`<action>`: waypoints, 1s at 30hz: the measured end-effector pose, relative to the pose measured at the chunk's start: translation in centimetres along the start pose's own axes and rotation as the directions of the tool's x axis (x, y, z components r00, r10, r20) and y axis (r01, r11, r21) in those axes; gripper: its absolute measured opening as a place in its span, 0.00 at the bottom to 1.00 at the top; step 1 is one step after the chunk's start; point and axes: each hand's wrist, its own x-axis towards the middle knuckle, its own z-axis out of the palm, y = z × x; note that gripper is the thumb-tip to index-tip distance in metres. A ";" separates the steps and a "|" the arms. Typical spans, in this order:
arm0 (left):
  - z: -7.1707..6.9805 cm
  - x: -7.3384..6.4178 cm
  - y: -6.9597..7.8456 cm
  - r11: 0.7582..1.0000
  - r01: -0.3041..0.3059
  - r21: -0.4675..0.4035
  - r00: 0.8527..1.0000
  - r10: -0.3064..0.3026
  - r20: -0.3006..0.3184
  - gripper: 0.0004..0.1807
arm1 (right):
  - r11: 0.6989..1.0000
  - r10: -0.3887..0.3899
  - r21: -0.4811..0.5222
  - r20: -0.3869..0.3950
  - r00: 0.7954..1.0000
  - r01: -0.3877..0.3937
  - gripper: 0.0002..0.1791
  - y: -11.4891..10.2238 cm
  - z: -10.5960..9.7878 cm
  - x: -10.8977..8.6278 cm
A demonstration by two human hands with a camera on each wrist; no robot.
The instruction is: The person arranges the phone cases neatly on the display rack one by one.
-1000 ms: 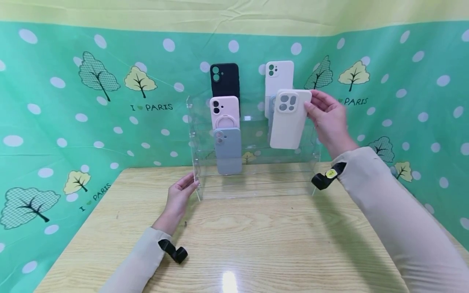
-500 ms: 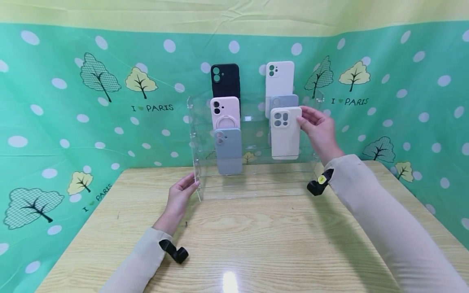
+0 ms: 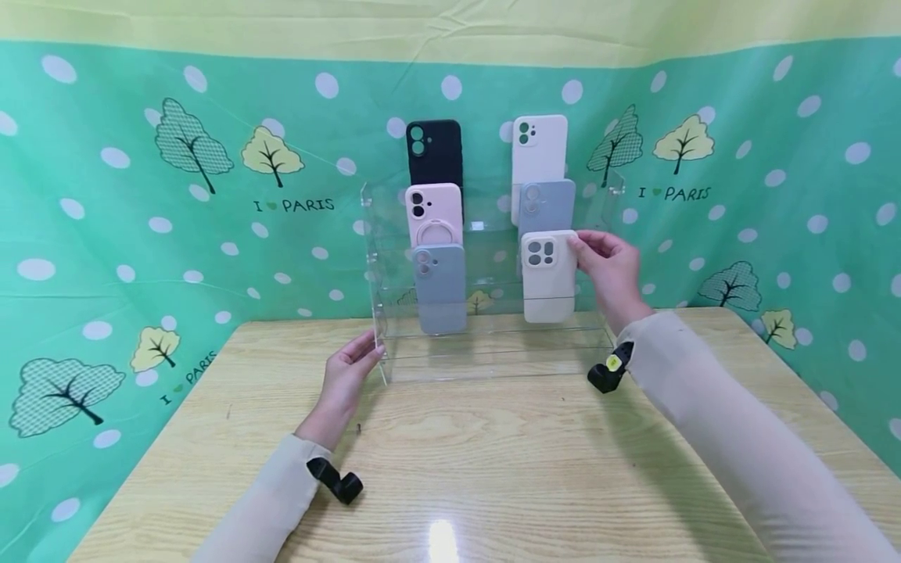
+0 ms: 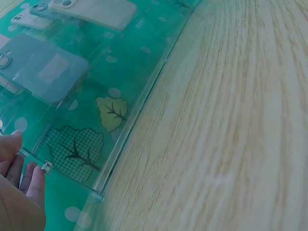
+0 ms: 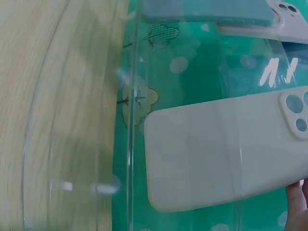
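My right hand (image 3: 615, 270) pinches the upper right edge of a white phone case (image 3: 547, 270) with several camera cutouts. The case stands upright in a clear acrylic display rack (image 3: 493, 353), its lower part behind a transparent shelf lip. In the right wrist view, the white case (image 5: 207, 149) fills the middle, with just a bit of the fingers showing at its edge. My left hand (image 3: 346, 377) grips the rack's left side panel low down, thumb in front. The left wrist view shows the fingers (image 4: 36, 185) around that panel's edge.
The rack's left column holds a black case (image 3: 434, 152), a pink case with a ring (image 3: 432, 211) and a blue-grey case (image 3: 441, 293). On the right, a white case (image 3: 540, 148) and a blue case (image 3: 552, 205) stand behind. A patterned green cloth hangs behind the wooden table (image 3: 450, 453).
My right hand has lowered the white phone case and moved it slightly left, from in front of the rack down behind a shelf lip. The left hand stays on the side panel.
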 end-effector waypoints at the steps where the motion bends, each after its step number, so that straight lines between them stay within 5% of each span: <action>1: 0.0 0.0 0.0 1.000 -0.002 -0.001 1.000 0.002 0.001 0.25 | 1.000 -0.001 0.001 -0.006 1.000 0.002 0.22 0.1 0.0 0.0; 11: 0.0 0.1 -0.1 1.000 -0.009 -0.015 1.000 0.009 -0.008 0.25 | 0.996 0.055 0.070 -0.066 0.996 -0.051 0.20 0.7 -0.1 0.1; 18: -0.1 0.0 -0.1 1.000 -0.006 -0.019 1.000 0.006 -0.017 0.25 | 0.995 0.097 0.010 -0.063 0.993 -0.096 0.19 0.9 -0.2 -0.1; 30: 0.0 -0.1 0.0 1.000 0.001 -0.025 1.000 -0.001 -0.021 0.25 | 0.996 0.067 0.065 -0.050 0.997 -0.064 0.21 1.5 -1.3 -1.1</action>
